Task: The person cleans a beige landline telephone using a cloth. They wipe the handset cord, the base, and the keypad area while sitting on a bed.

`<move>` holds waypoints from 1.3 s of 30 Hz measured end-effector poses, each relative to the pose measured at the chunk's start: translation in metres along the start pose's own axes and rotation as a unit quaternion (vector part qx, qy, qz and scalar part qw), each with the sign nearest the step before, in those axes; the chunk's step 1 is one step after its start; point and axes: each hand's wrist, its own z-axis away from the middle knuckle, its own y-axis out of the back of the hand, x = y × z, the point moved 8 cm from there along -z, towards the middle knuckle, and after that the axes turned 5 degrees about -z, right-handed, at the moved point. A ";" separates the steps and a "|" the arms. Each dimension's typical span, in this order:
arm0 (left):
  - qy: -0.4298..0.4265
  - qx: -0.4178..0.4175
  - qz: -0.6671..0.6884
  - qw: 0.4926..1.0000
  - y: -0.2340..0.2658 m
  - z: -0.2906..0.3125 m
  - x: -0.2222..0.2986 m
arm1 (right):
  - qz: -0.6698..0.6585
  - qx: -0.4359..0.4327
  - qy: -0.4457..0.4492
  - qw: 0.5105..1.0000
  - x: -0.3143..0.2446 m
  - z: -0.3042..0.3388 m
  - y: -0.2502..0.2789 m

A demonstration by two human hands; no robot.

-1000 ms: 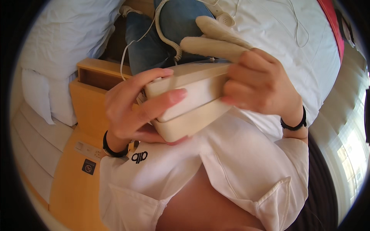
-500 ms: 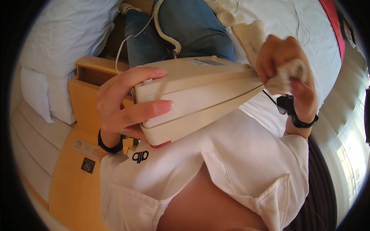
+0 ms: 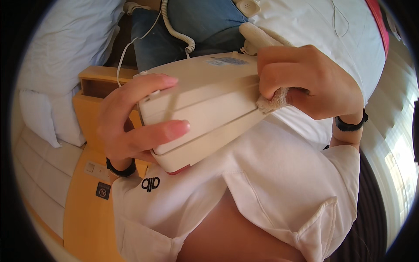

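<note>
A cream telephone base [image 3: 209, 105] is held up in front of my chest, tilted with its side edge toward me and a label on its upper face. My left hand [image 3: 139, 115] grips its left end, thumb and fingers spread over the casing. At the right end, my right hand [image 3: 301, 81] pinches a white terry cloth [image 3: 273, 101] and presses it against the side of the base. Part of the cloth trails out behind the fingers. From the far side of the base runs a coiled cord [image 3: 176, 35]; the handset [image 3: 248, 7] lies partly in view on the bed.
White bedding [image 3: 297, 26] spreads at the right. Pillows [image 3: 72, 48] are stacked at the left beside a wooden nightstand [image 3: 91, 109]. A thin white cable [image 3: 126, 50] hangs past the left hand. Sheer curtains [image 3: 388, 144] cover the window at the right.
My right hand has come left and in with the cloth, from beyond the base's right end onto its side. The base has shifted slightly left in view, still in my left hand.
</note>
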 end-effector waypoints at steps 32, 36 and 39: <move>0.049 -0.042 -0.067 0.996 -0.012 -0.013 0.012 | -0.008 0.021 -0.020 1.000 0.007 0.005 -0.009; 0.007 -0.056 -0.079 0.995 -0.017 -0.017 0.017 | -0.006 0.017 0.009 1.000 -0.019 -0.016 -0.018; 0.013 -0.034 -0.088 0.995 -0.016 -0.011 0.016 | 0.042 0.044 -0.009 0.998 -0.025 -0.019 -0.020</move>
